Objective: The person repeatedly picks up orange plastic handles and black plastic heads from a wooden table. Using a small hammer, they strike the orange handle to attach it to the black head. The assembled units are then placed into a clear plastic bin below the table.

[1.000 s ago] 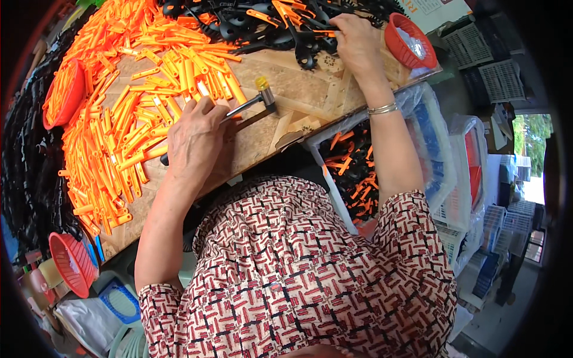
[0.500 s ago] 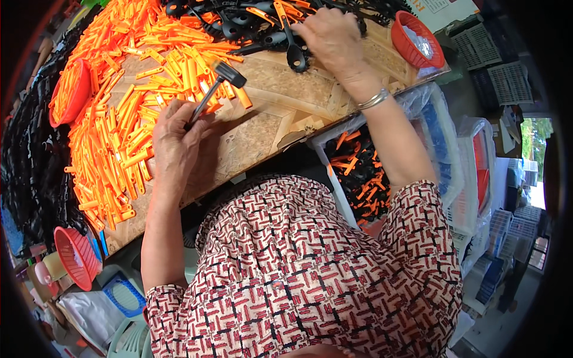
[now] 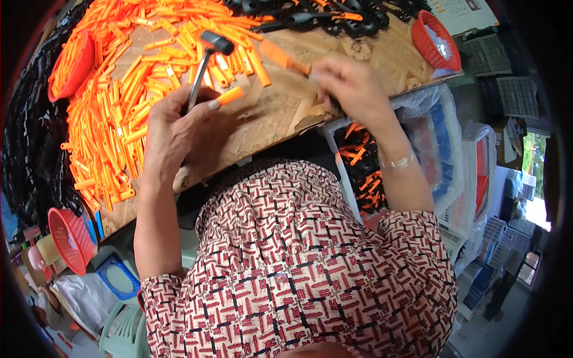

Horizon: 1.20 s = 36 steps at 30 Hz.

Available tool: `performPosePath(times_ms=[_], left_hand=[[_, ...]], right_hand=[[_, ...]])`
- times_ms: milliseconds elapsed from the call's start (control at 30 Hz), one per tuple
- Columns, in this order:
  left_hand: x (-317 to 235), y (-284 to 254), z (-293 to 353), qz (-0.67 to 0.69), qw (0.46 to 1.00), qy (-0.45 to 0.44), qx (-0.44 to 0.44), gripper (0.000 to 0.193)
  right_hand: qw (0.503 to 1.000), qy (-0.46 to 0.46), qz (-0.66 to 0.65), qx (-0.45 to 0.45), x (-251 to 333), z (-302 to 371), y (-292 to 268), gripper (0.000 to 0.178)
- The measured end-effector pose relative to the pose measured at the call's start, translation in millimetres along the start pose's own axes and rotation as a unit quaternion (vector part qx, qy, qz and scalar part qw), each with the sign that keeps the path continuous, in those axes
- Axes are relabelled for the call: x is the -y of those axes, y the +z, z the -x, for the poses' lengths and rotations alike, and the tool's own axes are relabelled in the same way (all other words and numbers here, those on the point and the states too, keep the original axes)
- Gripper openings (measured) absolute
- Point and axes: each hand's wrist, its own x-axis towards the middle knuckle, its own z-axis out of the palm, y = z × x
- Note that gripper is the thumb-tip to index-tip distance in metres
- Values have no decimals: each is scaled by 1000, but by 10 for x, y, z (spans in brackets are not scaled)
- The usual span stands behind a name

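Observation:
My left hand [image 3: 170,131] is closed round the thin shaft of a small black-headed hammer [image 3: 216,43], its head up. An orange plastic handle [image 3: 230,95] also sticks out between that thumb and fingers. My right hand [image 3: 352,89], smeared by motion, grips a kitchen utensil with an orange handle [image 3: 277,55] that points toward the pile; its dark end is mostly hidden under the hand. A large heap of loose orange handles [image 3: 119,113] spreads over the wooden table [image 3: 256,119] beside my left hand. Black utensil heads [image 3: 334,21] lie at the far side.
Red baskets stand at the table's right corner [image 3: 427,39], among the handles [image 3: 89,59] and below the left edge [image 3: 74,238]. A bin of black and orange utensils [image 3: 370,191] sits under the front edge. Stacked plastic-wrapped crates [image 3: 441,149] are on the right.
My right hand has come back from the black utensils toward me, bringing an orange-handled utensil. The orange handle in my left hand now shows more. The view has shifted slightly.

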Motion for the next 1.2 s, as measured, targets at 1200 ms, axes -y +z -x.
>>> performPosePath(times_ms=[1200], left_hand=[[37,695,-22,-315,895,305,80,12]], right_hand=[[927,273,-254,44,-107,681,751,27]])
